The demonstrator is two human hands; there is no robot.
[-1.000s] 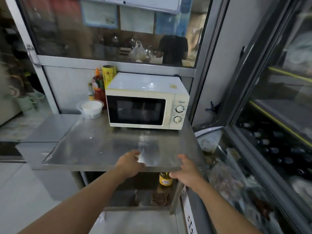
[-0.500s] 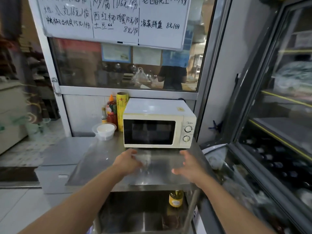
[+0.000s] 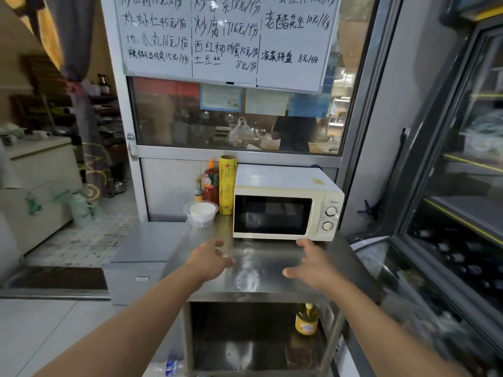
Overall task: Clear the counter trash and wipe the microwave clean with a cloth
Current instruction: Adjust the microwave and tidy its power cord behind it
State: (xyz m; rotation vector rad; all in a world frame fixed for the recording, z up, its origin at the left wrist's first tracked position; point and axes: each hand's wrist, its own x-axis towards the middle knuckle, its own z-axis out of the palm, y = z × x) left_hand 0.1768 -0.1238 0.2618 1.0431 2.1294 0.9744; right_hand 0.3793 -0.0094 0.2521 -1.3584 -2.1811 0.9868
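A cream microwave (image 3: 285, 210) with a dark door and two dials stands shut at the back right of a steel counter (image 3: 261, 270). To its left sits a clear plastic container (image 3: 201, 213) with something white inside. My left hand (image 3: 211, 258) hovers over the counter near the microwave's lower left corner, fingers spread and empty. My right hand (image 3: 313, 263) hovers just below the microwave's lower right corner, also spread and empty. No cloth is in view.
A yellow roll (image 3: 228, 193) and red sauce bottles (image 3: 210, 186) stand behind the container. A yellow bottle (image 3: 306, 319) sits on the shelf under the counter. A glass-door fridge (image 3: 457, 213) rises on the right, a lower steel unit (image 3: 141, 251) on the left, a whiteboard (image 3: 226, 39) above.
Both hands have lifted off the counter's front edge and moved forward toward the microwave, fingers spreading. The view has tilted up, bringing the whiteboard into sight.
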